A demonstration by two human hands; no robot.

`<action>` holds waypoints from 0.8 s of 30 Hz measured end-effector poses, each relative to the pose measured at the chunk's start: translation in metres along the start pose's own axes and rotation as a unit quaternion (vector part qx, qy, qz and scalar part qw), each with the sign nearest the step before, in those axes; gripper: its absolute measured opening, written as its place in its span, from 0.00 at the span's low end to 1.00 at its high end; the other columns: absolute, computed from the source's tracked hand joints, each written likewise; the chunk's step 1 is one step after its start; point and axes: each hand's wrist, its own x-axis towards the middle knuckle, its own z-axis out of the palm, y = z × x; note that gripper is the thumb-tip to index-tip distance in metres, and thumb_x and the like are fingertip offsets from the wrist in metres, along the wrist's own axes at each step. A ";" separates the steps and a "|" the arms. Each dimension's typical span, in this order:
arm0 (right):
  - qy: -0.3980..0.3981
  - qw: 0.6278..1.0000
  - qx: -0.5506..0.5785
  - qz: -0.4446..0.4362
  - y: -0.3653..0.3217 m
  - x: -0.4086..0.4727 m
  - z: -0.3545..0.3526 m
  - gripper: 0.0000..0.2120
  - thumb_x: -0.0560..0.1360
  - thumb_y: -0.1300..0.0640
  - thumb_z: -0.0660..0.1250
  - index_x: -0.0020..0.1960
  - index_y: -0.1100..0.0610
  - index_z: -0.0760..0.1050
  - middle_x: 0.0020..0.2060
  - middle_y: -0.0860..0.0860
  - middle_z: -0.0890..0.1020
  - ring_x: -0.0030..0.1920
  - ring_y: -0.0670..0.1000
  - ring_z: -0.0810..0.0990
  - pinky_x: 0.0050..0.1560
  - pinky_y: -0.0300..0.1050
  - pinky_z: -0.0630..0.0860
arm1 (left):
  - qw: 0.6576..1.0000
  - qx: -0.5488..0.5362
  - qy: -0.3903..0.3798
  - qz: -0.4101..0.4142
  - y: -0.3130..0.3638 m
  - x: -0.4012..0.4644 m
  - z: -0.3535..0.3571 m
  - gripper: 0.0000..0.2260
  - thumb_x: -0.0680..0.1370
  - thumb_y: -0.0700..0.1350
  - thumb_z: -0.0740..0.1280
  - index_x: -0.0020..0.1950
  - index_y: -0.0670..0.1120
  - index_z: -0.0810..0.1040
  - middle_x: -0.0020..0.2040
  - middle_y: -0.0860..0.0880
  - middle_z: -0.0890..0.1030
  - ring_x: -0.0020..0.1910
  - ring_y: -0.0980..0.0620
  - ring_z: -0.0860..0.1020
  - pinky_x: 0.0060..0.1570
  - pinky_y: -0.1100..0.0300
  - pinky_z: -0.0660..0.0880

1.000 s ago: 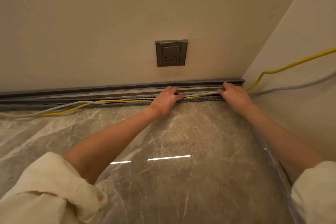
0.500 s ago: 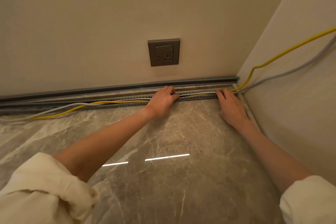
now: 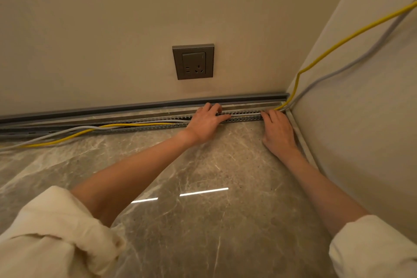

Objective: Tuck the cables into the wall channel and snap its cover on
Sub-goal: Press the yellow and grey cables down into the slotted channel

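Observation:
A grey slotted channel [image 3: 244,117] runs along the foot of the back wall, uncovered. A yellow cable [image 3: 74,135] and a grey cable [image 3: 67,131] lie partly out of it on the floor at the left and enter it further right. My left hand [image 3: 206,123] presses flat on the channel, fingers spread over the cables. Near the corner, my right hand [image 3: 278,130] rests on the floor with its fingertips at the channel. Both cables climb the right wall out of the corner. A long grey strip [image 3: 135,106], perhaps the cover, lies against the wall behind the channel.
A grey wall socket [image 3: 193,61] sits above the channel on the back wall. The right wall [image 3: 361,108] closes the corner close to my right arm. The floor [image 3: 203,221] is glossy marble tile.
My view has shifted left and closer. My right hand has slid back from the channel's end onto the floor near the corner. My left hand stays pressed on the channel.

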 end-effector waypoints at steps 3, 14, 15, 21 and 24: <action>-0.005 1.000 0.012 0.011 0.001 0.002 -0.002 0.29 0.62 0.65 0.71 0.62 0.64 0.72 0.54 0.61 0.78 0.56 0.62 0.74 0.62 0.55 0.70 | 1.000 -0.006 -0.008 -0.010 0.000 0.002 0.000 0.25 0.76 0.38 0.63 0.71 0.52 0.65 0.64 0.43 0.70 0.59 0.42 0.68 0.57 0.48 0.72; 0.056 0.984 0.135 0.098 0.022 0.000 -0.028 0.19 0.71 0.72 0.61 0.61 0.65 0.74 0.59 0.61 0.76 0.60 0.61 0.74 0.60 0.56 0.74 | 1.000 -0.003 -0.012 -0.016 0.001 0.000 0.003 0.25 0.76 0.40 0.63 0.72 0.53 0.64 0.65 0.43 0.68 0.60 0.42 0.68 0.59 0.47 0.71; 0.055 0.989 0.112 0.085 0.024 0.000 -0.029 0.19 0.71 0.73 0.61 0.62 0.66 0.73 0.59 0.62 0.76 0.60 0.61 0.73 0.61 0.56 0.73 | 1.000 -0.003 -0.013 -0.017 0.001 0.001 0.003 0.25 0.76 0.40 0.63 0.72 0.53 0.64 0.65 0.43 0.68 0.60 0.42 0.68 0.59 0.46 0.71; -0.027 0.999 -0.025 0.026 0.030 0.001 -0.026 0.23 0.70 0.76 0.62 0.66 0.70 0.68 0.62 0.63 0.74 0.61 0.63 0.72 0.59 0.57 0.73 | 1.000 -0.001 -0.016 -0.017 0.000 0.000 0.004 0.25 0.76 0.40 0.62 0.72 0.53 0.63 0.65 0.43 0.68 0.60 0.41 0.68 0.59 0.46 0.71; -0.066 0.995 -0.070 0.034 0.031 0.003 -0.023 0.24 0.72 0.74 0.62 0.68 0.69 0.65 0.63 0.64 0.72 0.62 0.62 0.70 0.60 0.55 0.72 | 1.000 -0.009 -0.016 -0.010 -0.002 -0.001 0.005 0.25 0.76 0.40 0.63 0.72 0.53 0.63 0.66 0.43 0.68 0.61 0.41 0.67 0.60 0.45 0.71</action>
